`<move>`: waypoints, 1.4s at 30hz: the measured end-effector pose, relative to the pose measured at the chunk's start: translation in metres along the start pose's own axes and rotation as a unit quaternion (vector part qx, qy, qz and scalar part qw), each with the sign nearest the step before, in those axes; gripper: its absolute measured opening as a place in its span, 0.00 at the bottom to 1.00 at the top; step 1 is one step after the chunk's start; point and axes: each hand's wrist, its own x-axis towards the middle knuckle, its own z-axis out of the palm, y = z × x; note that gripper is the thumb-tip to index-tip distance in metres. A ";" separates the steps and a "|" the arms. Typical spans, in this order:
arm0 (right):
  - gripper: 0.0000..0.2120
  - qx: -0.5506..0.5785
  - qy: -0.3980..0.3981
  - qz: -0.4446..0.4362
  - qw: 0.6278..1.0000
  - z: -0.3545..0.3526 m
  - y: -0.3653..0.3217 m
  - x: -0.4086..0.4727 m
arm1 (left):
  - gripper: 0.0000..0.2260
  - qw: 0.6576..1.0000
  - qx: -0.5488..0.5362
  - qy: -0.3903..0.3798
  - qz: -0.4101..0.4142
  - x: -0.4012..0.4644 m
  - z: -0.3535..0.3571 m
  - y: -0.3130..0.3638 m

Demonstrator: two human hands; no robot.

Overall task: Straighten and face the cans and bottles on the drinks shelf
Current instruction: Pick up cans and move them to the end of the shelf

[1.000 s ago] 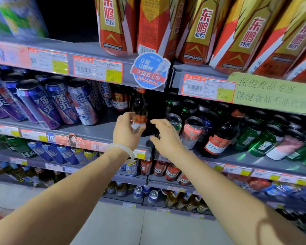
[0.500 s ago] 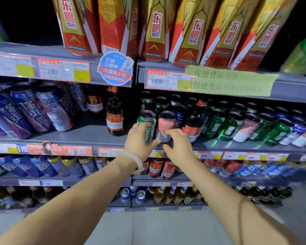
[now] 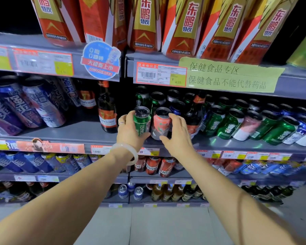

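Left hand: we find the left hand (image 3: 129, 131) wrapped round the green can (image 3: 142, 123) at the front edge of the drinks shelf (image 3: 88, 128); fingers closed on its side, thumb low on the label
Right hand: the right hand (image 3: 179, 137) cups the pink can (image 3: 160, 124) just beside the green one; fingers curved round its far side, thumb spread toward its base; we judge it a light grasp, not a firm clamp
Position of cans: both stand at the shelf front, touching or nearly so; we cannot tell which
Facing: the green can's lettering shows toward the aisle; the pink can's label is partly turned, in our judgement not yet faced
Done: the Budweiser bottle (image 3: 107, 112) to the left stands upright, label forward
Left to do: the row of green cans (image 3: 228, 124) to the right looks uneven, brands mixed; the tall blue cans (image 3: 42, 105) at far left lean; we judge the task in its early part
Lower shelves: too dim to assess
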 end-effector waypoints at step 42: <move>0.34 0.064 0.061 -0.004 0.996 -0.030 0.046 -0.040 | 0.14 0.986 -0.024 -0.020 0.162 -0.031 0.033 0.028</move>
